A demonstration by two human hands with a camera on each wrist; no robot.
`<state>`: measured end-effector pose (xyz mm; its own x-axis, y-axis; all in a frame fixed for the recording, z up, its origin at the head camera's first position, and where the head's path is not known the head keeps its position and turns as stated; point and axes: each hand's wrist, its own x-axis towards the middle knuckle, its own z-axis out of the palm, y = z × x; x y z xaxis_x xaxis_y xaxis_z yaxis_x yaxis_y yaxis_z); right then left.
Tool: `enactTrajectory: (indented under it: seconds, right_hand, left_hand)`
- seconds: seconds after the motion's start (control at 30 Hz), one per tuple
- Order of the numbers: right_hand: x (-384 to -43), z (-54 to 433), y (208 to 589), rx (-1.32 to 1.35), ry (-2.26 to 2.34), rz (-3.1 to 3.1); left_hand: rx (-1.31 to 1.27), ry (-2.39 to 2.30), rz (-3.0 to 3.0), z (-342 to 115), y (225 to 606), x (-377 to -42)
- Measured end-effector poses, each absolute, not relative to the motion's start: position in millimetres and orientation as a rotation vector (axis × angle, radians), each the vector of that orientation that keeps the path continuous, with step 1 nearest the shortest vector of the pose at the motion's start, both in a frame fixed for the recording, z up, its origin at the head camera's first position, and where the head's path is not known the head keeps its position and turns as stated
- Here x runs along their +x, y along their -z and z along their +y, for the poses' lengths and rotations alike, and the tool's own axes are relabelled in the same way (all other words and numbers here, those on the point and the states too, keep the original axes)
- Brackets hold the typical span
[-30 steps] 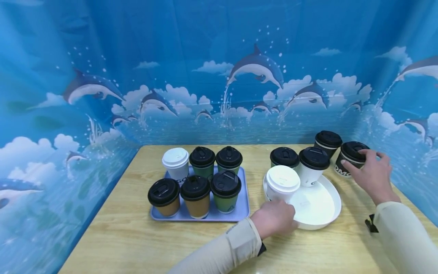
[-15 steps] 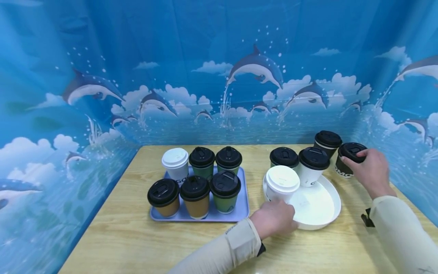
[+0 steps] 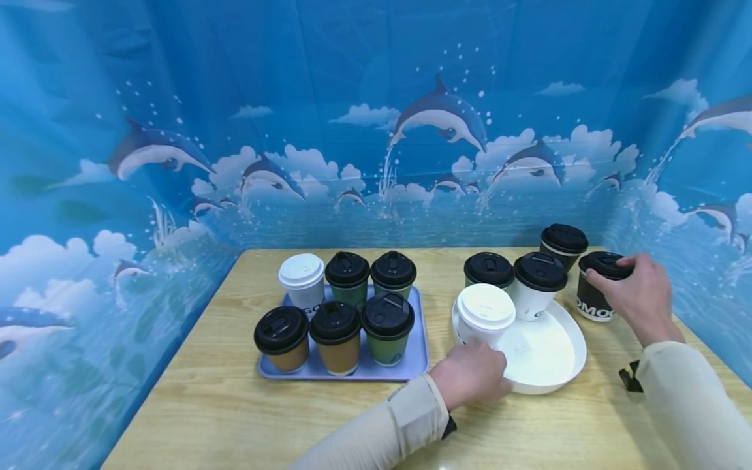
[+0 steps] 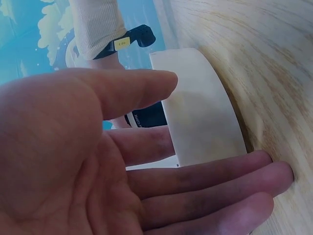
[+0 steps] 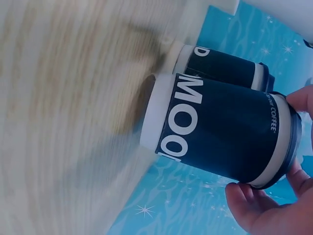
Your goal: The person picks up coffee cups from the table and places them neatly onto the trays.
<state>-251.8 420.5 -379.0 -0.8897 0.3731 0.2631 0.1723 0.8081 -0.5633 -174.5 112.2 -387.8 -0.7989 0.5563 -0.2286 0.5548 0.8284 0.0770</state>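
In the head view my right hand grips a black paper coffee cup by its black lid, at the table's right side. The right wrist view shows the fingertips round the lid edge of the black paper coffee cup, its white base close to the wood. My left hand is at the near rim of a round white tray; in the left wrist view its thumb and index finger pinch the tray wall. On that tray stand a white-lidded cup and a black-lidded white cup.
A second black cup stands behind the tray, and a black-lidded green cup is at its far left. To the left, a lilac rectangular tray bears several lidded cups. A dolphin-print curtain borders the wooden table.
My right hand has taken a firmer grip on the black paper coffee cup's lid, and the cup has shifted slightly nearer. My left hand and the white tray have stayed in place.
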Motion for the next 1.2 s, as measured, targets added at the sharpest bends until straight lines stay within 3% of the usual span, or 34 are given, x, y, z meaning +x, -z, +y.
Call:
enactTrajectory:
  seconds: [1.2]
  right_hand:
    - [-210.5, 393.5, 356.2, -0.382, -0.817, -2.534]
  left_hand:
    - [0.829, -0.012, 2.773, 111.6, 387.8, -175.8]
